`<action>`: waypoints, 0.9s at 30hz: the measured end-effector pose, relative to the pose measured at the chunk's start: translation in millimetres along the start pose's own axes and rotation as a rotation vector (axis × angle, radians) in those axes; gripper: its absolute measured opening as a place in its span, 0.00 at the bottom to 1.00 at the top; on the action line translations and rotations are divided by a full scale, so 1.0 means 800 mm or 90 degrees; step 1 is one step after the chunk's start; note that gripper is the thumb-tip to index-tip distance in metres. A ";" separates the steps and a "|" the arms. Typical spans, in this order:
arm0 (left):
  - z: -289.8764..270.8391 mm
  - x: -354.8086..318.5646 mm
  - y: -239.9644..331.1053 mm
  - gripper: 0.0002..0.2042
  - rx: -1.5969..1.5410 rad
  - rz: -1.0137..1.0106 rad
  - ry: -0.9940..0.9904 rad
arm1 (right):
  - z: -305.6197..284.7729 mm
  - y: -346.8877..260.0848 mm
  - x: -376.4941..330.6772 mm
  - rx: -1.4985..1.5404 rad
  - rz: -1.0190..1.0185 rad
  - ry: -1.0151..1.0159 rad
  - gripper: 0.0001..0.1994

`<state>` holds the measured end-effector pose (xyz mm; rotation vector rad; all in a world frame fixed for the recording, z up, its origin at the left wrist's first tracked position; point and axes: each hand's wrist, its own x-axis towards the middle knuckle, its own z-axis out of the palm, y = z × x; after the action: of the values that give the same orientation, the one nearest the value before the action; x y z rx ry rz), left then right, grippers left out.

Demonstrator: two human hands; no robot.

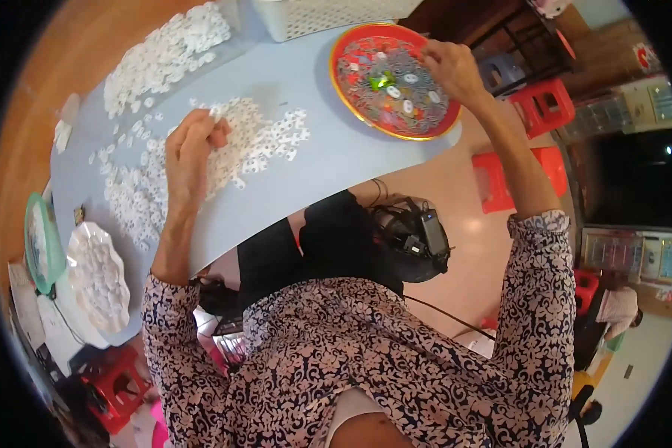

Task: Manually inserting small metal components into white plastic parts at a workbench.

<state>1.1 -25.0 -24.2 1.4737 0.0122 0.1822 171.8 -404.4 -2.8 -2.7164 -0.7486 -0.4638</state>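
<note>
Left hand [190, 145] is down on the pale blue table [328, 142], fingers curled in tight around some of the small white plastic rings [257, 134] spread beneath it; those rings fan out from the hand toward 3 o'clock and down toward 7 o'clock. Right hand [452, 67] is over at 2 o'clock, fingertips bunched and dipping into the red round tray [343, 82], which sits on the table's far edge. That tray is heaped with small silvery metal pieces [381, 101], a few white rings mixed in, and a green bit near its middle. What exactly the right fingers pinch, I can't tell. A second heap of white rings [164, 52] lies at 11 o'clock, a white perforated basket [313, 19] at 12. At 8 o'clock, a white scalloped dish [97, 276] full of rings sits beside a green one [41, 243].
</note>
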 end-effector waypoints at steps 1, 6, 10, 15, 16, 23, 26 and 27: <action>0.000 -0.002 0.004 0.12 0.029 -0.010 0.011 | -0.001 0.003 -0.005 -0.031 0.005 0.000 0.05; 0.004 -0.001 0.002 0.11 -0.010 -0.008 0.002 | -0.012 -0.019 -0.016 -0.146 0.043 -0.031 0.08; 0.005 -0.004 0.005 0.11 -0.028 0.005 -0.001 | -0.016 -0.101 0.005 0.147 -0.110 0.013 0.08; 0.002 -0.003 0.003 0.10 -0.035 -0.013 0.014 | 0.014 -0.208 0.019 0.185 -0.245 -0.129 0.07; 0.002 -0.003 0.003 0.10 -0.035 -0.014 0.017 | 0.022 -0.215 0.020 0.124 -0.270 -0.165 0.06; 0.008 -0.006 0.015 0.09 -0.006 -0.013 0.025 | 0.039 -0.230 0.035 -0.025 -0.293 -0.255 0.05; 0.010 -0.007 0.020 0.09 0.002 -0.038 0.030 | 0.041 -0.236 0.038 0.009 -0.305 -0.213 0.05; 0.010 -0.005 0.019 0.09 0.003 -0.028 0.029 | 0.041 -0.237 0.041 0.011 -0.308 -0.213 0.05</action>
<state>-3.9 -32.1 -8.9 1.4722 0.0825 0.1804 104.8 -222.2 15.2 -2.6116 -1.5036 -0.0920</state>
